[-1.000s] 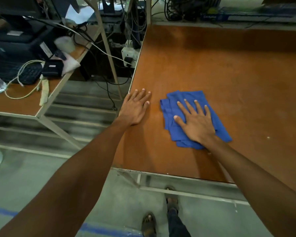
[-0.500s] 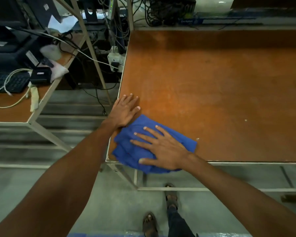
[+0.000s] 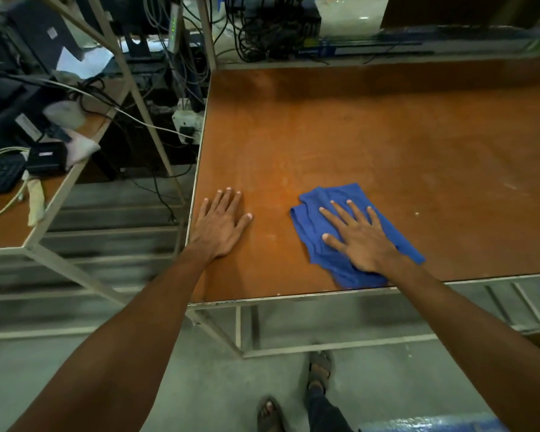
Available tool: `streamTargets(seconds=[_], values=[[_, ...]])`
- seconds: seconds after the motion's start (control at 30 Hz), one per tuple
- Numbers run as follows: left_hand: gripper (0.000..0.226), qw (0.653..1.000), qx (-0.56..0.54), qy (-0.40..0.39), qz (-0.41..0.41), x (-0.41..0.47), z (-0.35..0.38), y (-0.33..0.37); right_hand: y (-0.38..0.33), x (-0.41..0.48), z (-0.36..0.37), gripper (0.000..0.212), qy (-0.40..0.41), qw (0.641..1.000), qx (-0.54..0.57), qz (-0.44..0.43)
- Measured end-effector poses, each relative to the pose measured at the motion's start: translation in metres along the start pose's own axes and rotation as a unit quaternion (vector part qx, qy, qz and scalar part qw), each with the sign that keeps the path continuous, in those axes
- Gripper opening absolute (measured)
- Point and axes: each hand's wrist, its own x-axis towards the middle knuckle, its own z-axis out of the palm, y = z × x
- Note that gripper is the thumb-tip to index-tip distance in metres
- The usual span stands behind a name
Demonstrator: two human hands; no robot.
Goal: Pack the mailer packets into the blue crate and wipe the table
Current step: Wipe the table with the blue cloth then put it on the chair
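From the head view, the right hand [image 3: 360, 241] lies flat on the blue cloth [image 3: 314, 222], its fingers straight and spread wide, the palm pressing the fabric onto the brown table [image 3: 356, 135]. It pinches nothing. The left hand [image 3: 220, 227] rests flat on bare tabletop beside the table's left edge, with its fingers straight and close together and the thumb angled out; it holds nothing and sits well apart from the cloth.

Counted: two hands, one cloth, two tables (the second, a side table [image 3: 0, 219] cluttered with cables and small devices, stands to the left), and two sandalled feet [image 3: 320, 367] on the floor below.

The cloth is loosely folded and sits in the near part of the table, right of the left hand. Its long axis runs diagonally from far-left to near-right, and its nearest fold reaches the table's front edge.
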Motion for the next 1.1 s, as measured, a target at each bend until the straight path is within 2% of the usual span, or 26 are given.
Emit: streamTargets(seconds=[0.13,0.27,0.3,0.33,0.43,0.47,0.5,0.6,0.63,0.67,0.73,0.77,0.8,0.9,0.93,1.03,1.07,1.1], values=[[0.071,1.000,-0.009,-0.002,0.014,0.003,0.001,0.019,-0.016,-0.018,0.006,0.077,0.003,0.999,0.017,-0.047],[0.072,0.999,-0.004,-0.013,0.048,0.019,0.002,0.047,0.039,0.019,-0.004,0.082,0.017,0.994,0.044,0.096],[0.072,0.999,-0.006,-0.015,0.052,0.025,0.003,0.055,0.046,0.027,-0.006,0.082,0.009,0.994,0.042,0.103],[0.073,0.998,-0.009,-0.014,0.052,0.031,0.004,0.062,0.046,0.029,-0.007,0.082,0.004,0.996,0.027,0.079],[0.073,0.999,-0.017,-0.010,0.049,0.054,0.012,0.080,0.035,0.013,0.002,0.079,0.004,0.996,-0.042,-0.075],[0.072,0.999,-0.014,-0.009,0.049,0.063,0.014,0.085,0.046,0.014,0.004,0.079,0.004,0.995,-0.048,-0.091],[0.072,0.999,-0.014,-0.011,0.048,0.072,0.014,0.088,0.064,0.022,0.002,0.081,0.015,0.996,-0.043,-0.071],[0.073,0.999,-0.015,-0.029,0.038,0.102,0.014,0.096,0.126,0.069,-0.006,0.091,0.042,0.992,0.012,0.116],[0.073,0.999,-0.012,-0.029,0.032,0.113,0.014,0.099,0.132,0.083,-0.010,0.089,0.033,0.991,0.010,0.128],[0.073,0.999,-0.011,-0.028,0.026,0.125,0.014,0.101,0.132,0.093,-0.010,0.085,0.033,0.995,-0.005,0.089],[0.072,1.000,-0.008,-0.020,0.022,0.149,0.017,0.105,0.132,0.110,-0.005,0.076,0.035,0.998,-0.036,-0.047],[0.072,1.000,-0.005,-0.017,0.020,0.162,0.017,0.107,0.140,0.120,-0.006,0.075,0.028,0.996,-0.038,-0.082],[0.072,1.000,-0.006,-0.015,0.018,0.175,0.018,0.108,0.153,0.136,-0.011,0.077,0.032,0.996,-0.035,-0.073],[0.073,1.000,-0.011,-0.018,0.006,0.215,0.020,0.113,0.195,0.197,-0.024,0.080,0.037,0.993,0.023,0.107],[0.072,1.000,-0.011,-0.018,0.000,0.231,0.022,0.116,0.198,0.214,-0.026,0.079,0.033,0.992,0.023,0.116],[0.072,1.000,-0.013,-0.004,-0.018,0.281,0.026,0.124,0.199,0.248,-0.023,0.080,0.047,0.998,-0.025,-0.044],[0.072,1.000,-0.011,-0.001,-0.024,0.296,0.027,0.124,0.208,0.259,-0.026,0.079,0.040,0.997,-0.020,-0.069],[0.072,0.999,-0.010,0.001,-0.031,0.308,0.028,0.124,0.223,0.276,-0.029,0.078,0.040,0.998,-0.010,-0.055]])
